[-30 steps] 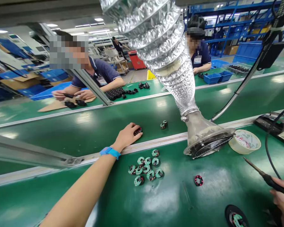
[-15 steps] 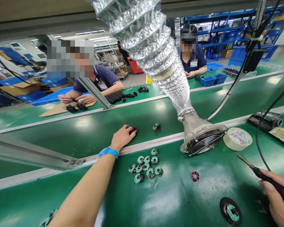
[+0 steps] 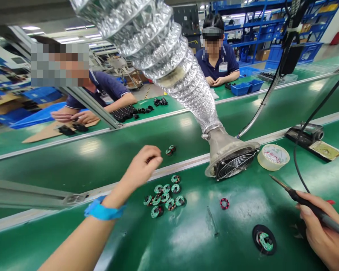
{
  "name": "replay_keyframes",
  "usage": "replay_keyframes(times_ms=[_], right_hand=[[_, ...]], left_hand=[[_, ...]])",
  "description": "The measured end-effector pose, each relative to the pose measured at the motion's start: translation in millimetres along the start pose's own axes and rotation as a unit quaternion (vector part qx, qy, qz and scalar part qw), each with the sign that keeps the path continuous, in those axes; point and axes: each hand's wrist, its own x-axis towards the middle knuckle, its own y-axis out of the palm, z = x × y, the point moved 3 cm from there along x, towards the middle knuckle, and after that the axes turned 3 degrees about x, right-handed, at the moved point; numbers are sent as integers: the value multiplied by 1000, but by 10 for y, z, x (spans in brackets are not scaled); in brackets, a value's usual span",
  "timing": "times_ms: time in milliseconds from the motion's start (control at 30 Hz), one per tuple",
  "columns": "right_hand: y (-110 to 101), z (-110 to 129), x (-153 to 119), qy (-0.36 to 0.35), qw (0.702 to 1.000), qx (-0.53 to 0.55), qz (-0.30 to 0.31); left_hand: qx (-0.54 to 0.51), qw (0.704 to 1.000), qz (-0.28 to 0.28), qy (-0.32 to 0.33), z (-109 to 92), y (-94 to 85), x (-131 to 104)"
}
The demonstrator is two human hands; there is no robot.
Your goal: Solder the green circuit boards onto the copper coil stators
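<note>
I read this as part handling: my left hand [image 3: 143,165] curls half-closed near the rail [image 3: 186,164], can't tell if loaded; right hand [image 3: 323,224] wraps the soldering iron [image 3: 306,203]. Green-faced coils [image 3: 169,205] cluster on the bench [image 3: 197,250]; next move needs clearance above.

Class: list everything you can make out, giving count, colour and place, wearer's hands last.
Bench: one, green, foreground
Clustered round parts: ten, green-topped, on the bench
Loose round parts: two, green-topped, mid-picture
Ring: one, red-black, right of the cluster
Disc: one, black, under a green-topped part
Fan: one, black, below the duct
Duct: one, silver, top centre
Tape roll: one, yellowish, right of the fan
Iron stand: one, black, far right
Soldering iron: one, dark-handled, lower right
Small bins: two, blue, upper right
Shelving: count unclear, blue, background
Co-workers: two, navy shirts, beyond the bench
Wristband: one, blue, wearer's left wrist
Left hand: one, bare, near the loose round parts; grip unclear
Right hand: one, bare, gripping the soldering iron
</note>
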Motion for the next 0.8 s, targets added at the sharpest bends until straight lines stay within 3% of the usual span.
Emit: replay_keyframes(times_ms=[67,133,200,267,400,533,633,700,767,800], right_hand=[[2,8,-1,-20,999,-9,26],[-2,26,0,-36,999,-15,23],[3,44,2,-52,998,-9,24],[11,50,2,-59,998,0,24],[23,50,-11,-67,997,25,13],[31,41,-22,-68,997,29,23],[4,39,-19,-64,997,30,19],[-21,47,-21,-62,997,31,19],[-37,45,-36,-54,998,31,26],[-40,32,-48,-41,998,31,29]], left_hand=[[-33,989,72,128,-559,60,-244],[-30,955,141,259,-1046,182,-526],[18,920,167,354,-1365,341,-745],[56,893,196,402,-1505,525,-836],[98,889,208,397,-1496,803,-726],[93,889,197,404,-1507,869,-712],[64,897,152,411,-1443,704,-792],[10,908,104,406,-1242,502,-780],[-18,950,41,310,-852,286,-628],[-11,978,6,206,-583,191,-503]])
